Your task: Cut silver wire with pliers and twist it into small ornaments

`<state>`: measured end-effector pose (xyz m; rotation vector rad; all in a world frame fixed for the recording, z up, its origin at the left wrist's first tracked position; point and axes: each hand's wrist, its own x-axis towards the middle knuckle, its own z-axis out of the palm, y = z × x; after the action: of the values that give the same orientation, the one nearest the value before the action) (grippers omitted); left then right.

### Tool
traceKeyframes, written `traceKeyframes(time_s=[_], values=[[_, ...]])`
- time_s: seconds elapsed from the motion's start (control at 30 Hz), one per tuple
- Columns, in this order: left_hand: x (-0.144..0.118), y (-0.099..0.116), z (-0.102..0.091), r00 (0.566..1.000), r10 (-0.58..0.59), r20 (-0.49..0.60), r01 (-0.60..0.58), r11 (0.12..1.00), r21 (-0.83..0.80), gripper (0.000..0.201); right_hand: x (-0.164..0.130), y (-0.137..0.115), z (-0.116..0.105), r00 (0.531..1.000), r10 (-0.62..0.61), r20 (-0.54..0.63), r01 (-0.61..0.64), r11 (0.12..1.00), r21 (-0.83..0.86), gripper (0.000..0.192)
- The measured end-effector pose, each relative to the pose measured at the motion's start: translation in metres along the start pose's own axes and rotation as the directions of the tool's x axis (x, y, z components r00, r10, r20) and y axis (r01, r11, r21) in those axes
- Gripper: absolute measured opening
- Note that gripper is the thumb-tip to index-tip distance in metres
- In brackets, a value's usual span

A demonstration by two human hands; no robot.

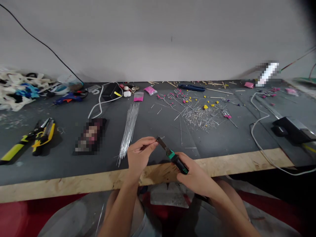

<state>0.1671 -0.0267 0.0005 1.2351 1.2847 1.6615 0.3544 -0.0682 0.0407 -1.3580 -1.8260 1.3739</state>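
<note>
My right hand (196, 177) grips small pliers (172, 156) with a green and black handle, jaws pointing up and left. My left hand (140, 153) pinches a thin piece of wire right at the pliers' jaws, over the near edge of the dark table (222, 141). A bundle of long straight silver wires (128, 128) lies just left of my left hand. Farther back are several small round wire shapes (172, 96) and a heap of cut wire bits (202, 118) with yellow and pink pieces.
Yellow-handled cutters (37, 136) lie at the left, a blue glue gun (66, 97) behind them. Pink bead packets (138, 96), a black charger block (111, 91) with white cable, a black box (291, 129) and a white cord (259, 131) at right. Bare wooden table edge (74, 184) in front.
</note>
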Motion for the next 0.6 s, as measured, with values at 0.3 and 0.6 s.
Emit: traceKeyframes(time_s=[0.3,0.6], values=[[-0.001,-0.004,0.002,0.999,-0.022,-0.042,0.021,1.000,-0.023,0.006,0.004,0.010,0.004,0.997,0.075,-0.027,-0.078,0.990,-0.114,0.013],[-0.002,-0.015,0.003,0.997,-0.081,-0.011,0.078,0.986,-0.146,0.007,0.005,0.015,0.006,0.999,0.032,-0.037,-0.037,0.991,-0.129,0.015]])
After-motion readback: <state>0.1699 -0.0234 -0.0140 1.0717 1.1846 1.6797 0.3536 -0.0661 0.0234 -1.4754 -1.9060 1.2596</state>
